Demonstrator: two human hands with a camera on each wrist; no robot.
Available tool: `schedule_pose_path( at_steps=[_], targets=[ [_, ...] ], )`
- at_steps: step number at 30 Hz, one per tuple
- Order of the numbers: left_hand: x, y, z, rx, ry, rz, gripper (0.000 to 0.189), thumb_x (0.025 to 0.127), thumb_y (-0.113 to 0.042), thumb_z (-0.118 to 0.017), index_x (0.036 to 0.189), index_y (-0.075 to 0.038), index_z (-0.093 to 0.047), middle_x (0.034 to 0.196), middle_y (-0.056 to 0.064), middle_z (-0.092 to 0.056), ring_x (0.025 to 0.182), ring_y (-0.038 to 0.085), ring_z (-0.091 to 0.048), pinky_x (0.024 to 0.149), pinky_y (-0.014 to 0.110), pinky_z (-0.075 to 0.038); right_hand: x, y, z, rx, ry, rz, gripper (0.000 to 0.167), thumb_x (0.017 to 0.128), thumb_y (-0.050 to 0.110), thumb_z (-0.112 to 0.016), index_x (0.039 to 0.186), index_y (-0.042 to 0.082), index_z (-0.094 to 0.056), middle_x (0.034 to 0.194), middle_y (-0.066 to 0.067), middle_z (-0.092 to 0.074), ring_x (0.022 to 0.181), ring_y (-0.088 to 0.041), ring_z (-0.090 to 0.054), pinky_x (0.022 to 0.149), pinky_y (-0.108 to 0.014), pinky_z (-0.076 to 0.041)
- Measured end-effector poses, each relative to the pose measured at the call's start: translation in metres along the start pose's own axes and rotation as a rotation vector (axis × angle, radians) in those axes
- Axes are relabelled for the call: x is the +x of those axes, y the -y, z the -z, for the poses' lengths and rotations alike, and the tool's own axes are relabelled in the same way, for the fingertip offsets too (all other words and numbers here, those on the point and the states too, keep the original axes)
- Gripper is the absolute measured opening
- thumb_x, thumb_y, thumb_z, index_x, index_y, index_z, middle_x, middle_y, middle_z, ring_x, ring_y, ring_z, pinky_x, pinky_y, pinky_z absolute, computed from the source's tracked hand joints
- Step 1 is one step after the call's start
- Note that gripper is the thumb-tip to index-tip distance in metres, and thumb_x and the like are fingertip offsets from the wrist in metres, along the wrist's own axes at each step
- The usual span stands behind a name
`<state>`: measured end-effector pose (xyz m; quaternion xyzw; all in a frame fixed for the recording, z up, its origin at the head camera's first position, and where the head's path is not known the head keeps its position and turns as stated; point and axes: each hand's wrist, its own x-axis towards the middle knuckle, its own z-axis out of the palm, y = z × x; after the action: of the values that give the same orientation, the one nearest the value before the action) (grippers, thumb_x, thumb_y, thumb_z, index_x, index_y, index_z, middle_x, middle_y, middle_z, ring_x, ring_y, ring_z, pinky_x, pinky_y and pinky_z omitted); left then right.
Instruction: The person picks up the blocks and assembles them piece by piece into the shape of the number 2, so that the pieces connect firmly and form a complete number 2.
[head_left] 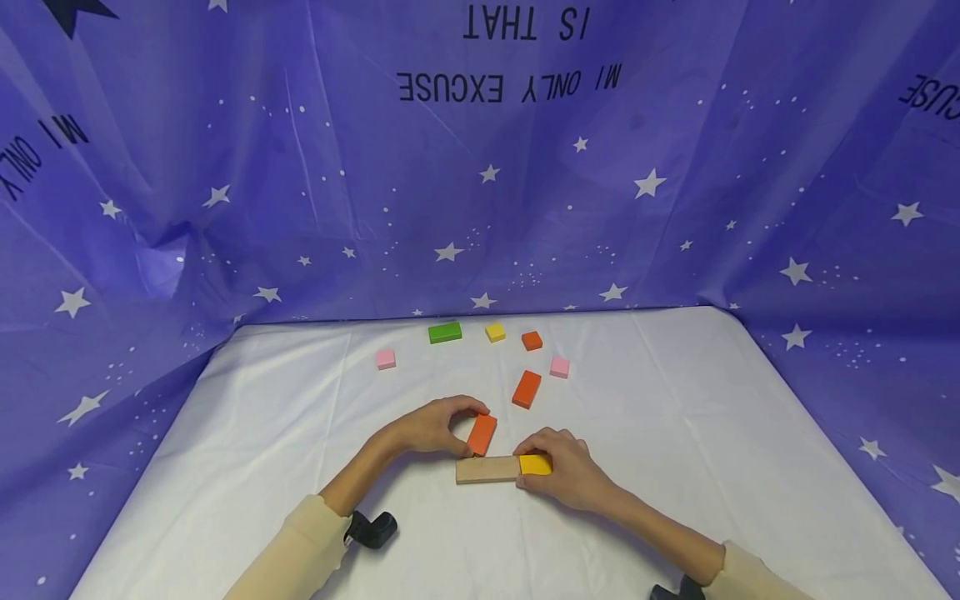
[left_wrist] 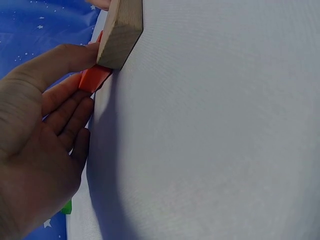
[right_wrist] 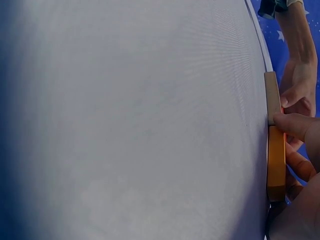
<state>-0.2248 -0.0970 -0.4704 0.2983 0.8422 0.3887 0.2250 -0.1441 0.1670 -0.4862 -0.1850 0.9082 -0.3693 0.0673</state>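
Observation:
My left hand [head_left: 431,427] pinches a flat orange block [head_left: 482,434] between thumb and fingers, its near end at the back edge of a long plain wooden block [head_left: 487,471]. In the left wrist view the wooden block [left_wrist: 119,32] hides much of the orange block [left_wrist: 93,79]. With thumb and forefinger my right hand [head_left: 573,475] grips a yellow block [head_left: 535,464], set end to end with the wooden block on the white cloth. The right wrist view shows the yellow block [right_wrist: 276,165] in line with the wooden block [right_wrist: 272,97].
Behind the hands lies another orange block [head_left: 527,389]. Farther back are a pink block [head_left: 386,359], a green block [head_left: 445,333], a small yellow block [head_left: 495,332], a small orange block [head_left: 532,341] and a second pink block [head_left: 559,367]. A purple star-printed curtain [head_left: 525,208] borders the table.

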Motion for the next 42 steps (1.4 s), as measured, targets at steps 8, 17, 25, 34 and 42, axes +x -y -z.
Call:
schedule_pose_path(
  at_steps=[8,17,25,34,42],
  targets=[
    [0.0013,0.0019,0.0003,-0.004,0.016,-0.023,0.06,0.076,-0.01,-0.081,0.133,-0.013,-0.06,0.135,0.002,-0.057,0.129,0.022,-0.048,0.113,0.044,-0.031,-0.0007,-0.0004,0.0,0.004,-0.003,0.005,0.024,0.081,0.03,-0.084,0.101,0.028,-0.07,0.102,0.012,-0.063,0.097,-0.016,-0.048,0.078,-0.038,-0.031],
    [-0.0003,0.0016,0.0026,-0.007,0.026,-0.021,0.062,0.077,-0.012,-0.081,0.135,-0.014,-0.059,0.137,0.003,-0.056,0.129,0.023,-0.047,0.113,0.045,-0.031,-0.0012,0.0,-0.0004,0.001,-0.003,0.011,0.024,0.081,0.03,-0.084,0.101,0.028,-0.07,0.102,0.012,-0.063,0.096,-0.016,-0.048,0.078,-0.037,-0.031],
    [-0.0013,0.0029,0.0034,-0.008,0.031,-0.021,0.061,0.079,-0.016,-0.081,0.136,-0.014,-0.059,0.14,0.003,-0.054,0.133,0.023,-0.045,0.114,0.045,-0.03,-0.0008,-0.0013,-0.0007,-0.001,0.001,0.013,0.024,0.081,0.03,-0.083,0.101,0.029,-0.07,0.103,0.012,-0.063,0.095,-0.015,-0.048,0.077,-0.037,-0.031],
    [-0.001,0.0025,0.0014,0.002,0.026,-0.01,0.061,0.08,-0.016,-0.081,0.136,-0.015,-0.059,0.141,0.003,-0.054,0.134,0.024,-0.043,0.114,0.046,-0.029,-0.0008,-0.0003,-0.0001,0.0,0.005,0.002,0.024,0.081,0.031,-0.083,0.101,0.028,-0.07,0.101,0.013,-0.062,0.095,-0.015,-0.047,0.076,-0.037,-0.031],
    [-0.0014,0.0034,0.0008,0.0,0.036,-0.035,0.069,0.08,-0.018,-0.081,0.143,-0.013,-0.054,0.144,0.002,-0.052,0.137,0.023,-0.041,0.116,0.045,-0.027,-0.0011,-0.0003,-0.0002,-0.004,-0.001,0.004,0.024,0.081,0.031,-0.083,0.101,0.027,-0.07,0.101,0.014,-0.061,0.096,-0.016,-0.047,0.077,-0.037,-0.031]
  ],
)
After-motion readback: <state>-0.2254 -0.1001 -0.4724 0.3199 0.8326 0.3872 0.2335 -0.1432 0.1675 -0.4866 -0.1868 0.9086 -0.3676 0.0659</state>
